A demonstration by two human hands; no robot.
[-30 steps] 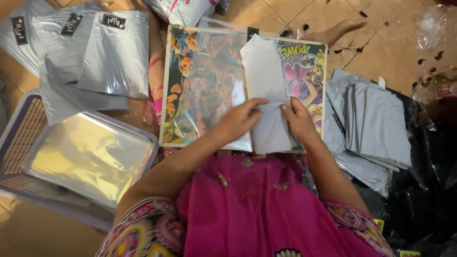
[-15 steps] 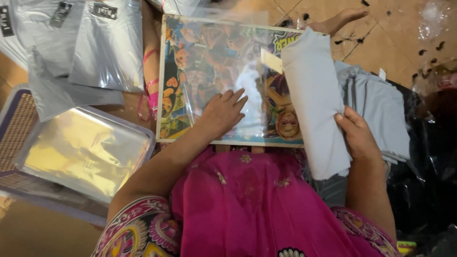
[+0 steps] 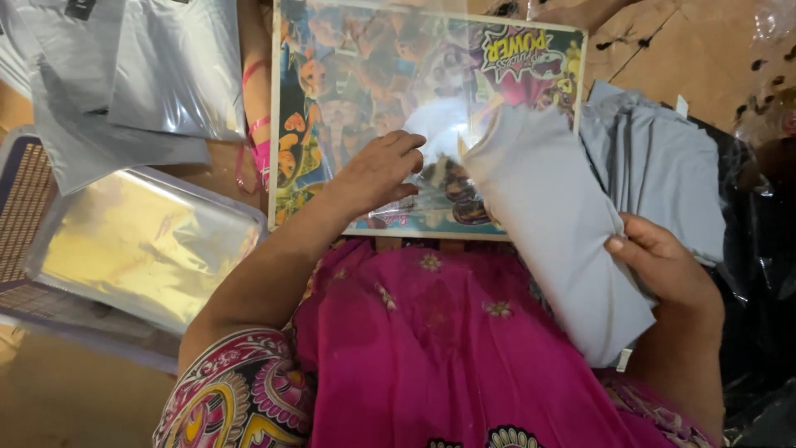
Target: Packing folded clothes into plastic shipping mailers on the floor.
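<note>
The right hand grips a folded grey garment along its right edge, thumb on top and fingers curled beneath, so the fold hangs slantwise over the lap — its far end rests over the near right corner of the colourful cartoon-printed board. The left hand lies on that board with fingers bent, pinching and pressing down a clear plastic bag whose film glints over the print. Whether the bag's mouth is open cannot be told.

The garment looks light and soft; it droops where unsupported, so a hold at one edge lets the layers slide apart. A grip across the folded thickness near the middle, or a flat palm beneath, would likely keep it square. The film is thin and slippery (it probably clings and creases easily), and is best taken by its rim.

To the right of the board sits a stack of folded grey garments on black plastic sheeting. At far left lie packed garments in clear bags, and nearer, a pile of empty clear bags rests on a purple mesh tray. The tiled floor shows at far right, and a pink patterned dress fills the near foreground.
</note>
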